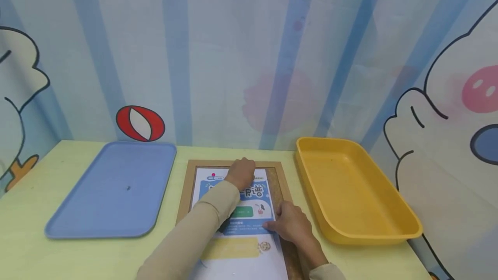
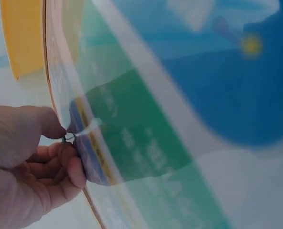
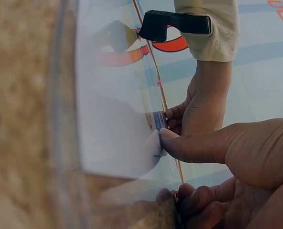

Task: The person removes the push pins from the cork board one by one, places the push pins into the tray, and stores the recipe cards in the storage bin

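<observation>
A printed poster (image 1: 249, 226) in blue, green and white lies on a wood-framed corkboard (image 1: 276, 185). Near the poster's top edge, my left hand (image 1: 241, 174) pinches a small pushpin (image 2: 69, 138) between thumb and forefinger; the pin is mostly hidden by the fingertips. A pink pushpin (image 1: 213, 174) sits at the poster's upper left. My right hand (image 1: 292, 224) rests at the right side, its thumb stretched onto the poster's edge. In the right wrist view, that hand's other fingers bend against the board's surface.
On the left of the pale yellow table (image 1: 27, 228) lies a blue tray (image 1: 105, 193) bearing a tiny dark object (image 1: 128, 188). A deep yellow tray (image 1: 350, 189) stands right of the corkboard. Behind the table hangs a striped cartoon curtain (image 1: 233, 55).
</observation>
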A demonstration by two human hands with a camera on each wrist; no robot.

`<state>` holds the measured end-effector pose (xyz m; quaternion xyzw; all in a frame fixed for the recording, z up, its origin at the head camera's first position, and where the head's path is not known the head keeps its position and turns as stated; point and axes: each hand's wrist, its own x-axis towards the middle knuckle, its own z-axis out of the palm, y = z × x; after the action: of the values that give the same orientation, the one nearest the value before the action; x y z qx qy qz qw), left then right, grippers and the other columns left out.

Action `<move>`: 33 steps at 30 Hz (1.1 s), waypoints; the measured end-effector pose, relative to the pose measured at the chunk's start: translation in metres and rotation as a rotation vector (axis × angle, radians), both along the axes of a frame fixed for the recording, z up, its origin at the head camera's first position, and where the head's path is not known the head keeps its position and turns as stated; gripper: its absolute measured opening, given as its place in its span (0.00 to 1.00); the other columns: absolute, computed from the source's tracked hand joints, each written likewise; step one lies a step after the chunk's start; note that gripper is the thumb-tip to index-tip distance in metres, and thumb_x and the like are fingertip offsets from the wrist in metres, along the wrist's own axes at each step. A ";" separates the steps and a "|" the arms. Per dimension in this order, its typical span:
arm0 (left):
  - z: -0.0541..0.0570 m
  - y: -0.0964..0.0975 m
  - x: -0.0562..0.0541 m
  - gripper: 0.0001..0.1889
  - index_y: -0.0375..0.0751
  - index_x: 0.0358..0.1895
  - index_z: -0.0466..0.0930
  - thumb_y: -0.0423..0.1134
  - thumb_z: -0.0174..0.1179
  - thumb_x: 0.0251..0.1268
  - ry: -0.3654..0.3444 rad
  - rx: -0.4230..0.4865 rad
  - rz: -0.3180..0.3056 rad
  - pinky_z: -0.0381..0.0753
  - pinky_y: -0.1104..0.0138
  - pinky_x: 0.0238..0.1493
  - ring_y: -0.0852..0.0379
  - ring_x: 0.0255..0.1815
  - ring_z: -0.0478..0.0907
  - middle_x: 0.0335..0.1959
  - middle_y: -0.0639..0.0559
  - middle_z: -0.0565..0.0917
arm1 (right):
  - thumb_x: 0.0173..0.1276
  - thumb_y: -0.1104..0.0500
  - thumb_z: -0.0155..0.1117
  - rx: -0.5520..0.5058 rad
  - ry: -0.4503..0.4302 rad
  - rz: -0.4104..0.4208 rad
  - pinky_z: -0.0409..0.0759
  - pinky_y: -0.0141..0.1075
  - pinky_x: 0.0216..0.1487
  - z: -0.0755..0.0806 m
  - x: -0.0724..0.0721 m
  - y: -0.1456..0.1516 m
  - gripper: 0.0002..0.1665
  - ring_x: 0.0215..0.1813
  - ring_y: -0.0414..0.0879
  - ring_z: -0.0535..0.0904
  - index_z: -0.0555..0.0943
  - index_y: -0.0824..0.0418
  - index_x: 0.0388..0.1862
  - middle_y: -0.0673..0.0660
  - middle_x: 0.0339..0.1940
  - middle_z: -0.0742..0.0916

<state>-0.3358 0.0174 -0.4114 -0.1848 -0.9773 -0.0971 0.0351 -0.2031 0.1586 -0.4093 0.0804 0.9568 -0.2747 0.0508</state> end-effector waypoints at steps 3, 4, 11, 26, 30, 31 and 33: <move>0.000 -0.002 -0.003 0.05 0.35 0.39 0.83 0.33 0.65 0.63 0.005 0.074 0.012 0.84 0.57 0.46 0.46 0.39 0.86 0.35 0.42 0.87 | 0.49 0.53 0.83 0.008 -0.001 -0.002 0.67 0.37 0.29 0.000 0.000 0.000 0.24 0.29 0.48 0.74 0.74 0.60 0.28 0.55 0.24 0.78; 0.000 -0.002 -0.003 0.05 0.35 0.39 0.83 0.33 0.65 0.63 -0.001 0.088 0.019 0.84 0.57 0.45 0.47 0.38 0.85 0.34 0.42 0.86 | 0.49 0.53 0.83 0.008 -0.004 -0.002 0.67 0.37 0.28 0.000 0.000 0.000 0.24 0.29 0.48 0.74 0.74 0.60 0.28 0.55 0.24 0.78; -0.002 0.000 -0.007 0.06 0.34 0.37 0.84 0.35 0.64 0.63 -0.029 0.126 0.057 0.81 0.59 0.37 0.53 0.27 0.77 0.29 0.44 0.84 | 0.49 0.53 0.83 0.008 -0.008 -0.006 0.67 0.37 0.28 0.000 0.000 0.001 0.24 0.29 0.48 0.74 0.74 0.60 0.28 0.55 0.24 0.78; 0.004 -0.006 -0.004 0.05 0.34 0.36 0.84 0.33 0.66 0.61 -0.111 0.207 0.089 0.77 0.63 0.31 0.54 0.24 0.76 0.25 0.47 0.82 | 0.50 0.52 0.82 0.007 0.003 0.005 0.66 0.37 0.28 -0.001 -0.002 0.000 0.23 0.29 0.48 0.73 0.73 0.59 0.27 0.55 0.23 0.77; 0.005 -0.011 -0.005 0.07 0.35 0.25 0.81 0.30 0.64 0.62 -0.122 0.270 0.078 0.71 0.65 0.25 0.56 0.20 0.70 0.18 0.50 0.76 | 0.51 0.53 0.82 0.005 0.006 0.002 0.66 0.37 0.28 -0.002 -0.002 0.001 0.23 0.28 0.47 0.73 0.73 0.59 0.28 0.54 0.23 0.77; 0.005 -0.013 -0.005 0.09 0.36 0.23 0.80 0.30 0.63 0.62 -0.130 0.298 0.074 0.69 0.66 0.23 0.56 0.18 0.69 0.16 0.51 0.75 | 0.51 0.53 0.82 0.005 0.009 0.002 0.66 0.37 0.28 -0.002 -0.002 0.001 0.23 0.28 0.47 0.73 0.73 0.59 0.28 0.54 0.23 0.77; 0.004 -0.016 -0.006 0.12 0.37 0.20 0.80 0.28 0.60 0.62 -0.159 0.367 0.070 0.66 0.68 0.20 0.58 0.16 0.68 0.14 0.52 0.74 | 0.51 0.52 0.82 0.003 0.013 0.002 0.66 0.36 0.28 -0.003 -0.002 0.002 0.23 0.28 0.47 0.73 0.73 0.59 0.28 0.54 0.23 0.77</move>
<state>-0.3413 0.0014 -0.4074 -0.1332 -0.9487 -0.2866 -0.0060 -0.2050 0.1603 -0.4119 0.0778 0.9577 -0.2735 0.0446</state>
